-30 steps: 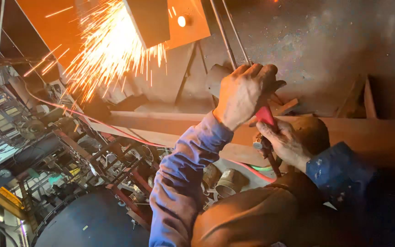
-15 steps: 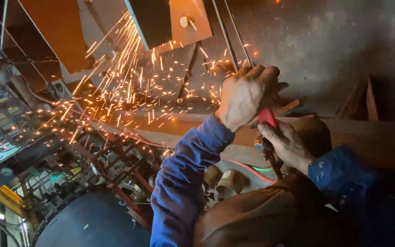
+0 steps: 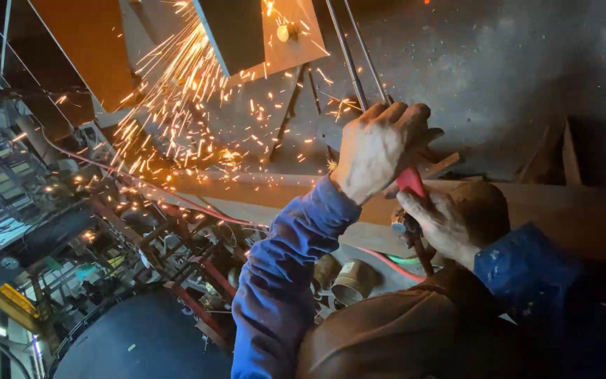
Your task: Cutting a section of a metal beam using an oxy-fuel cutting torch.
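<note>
Flying sparks (image 3: 177, 105) beside left hand (image 3: 376, 151)

orange sparks (image 3: 177, 91), red tool handle (image 3: 411, 181), blue sleeves (image 3: 282, 274), brown lap cloth (image 3: 401, 330), grey floor (image 3: 471, 77)

The scene is dim, lit mostly by a spray of orange sparks (image 3: 177, 105) in the upper left of the frame, which casts a warm glow on the nearby metal plates (image 3: 275, 42). The sparks streak into short lines from motion blur. The right side and lower edge fall into deep shadow. Pale daylight shows at the far left edge. Detail is soft and grainy throughout.
</note>
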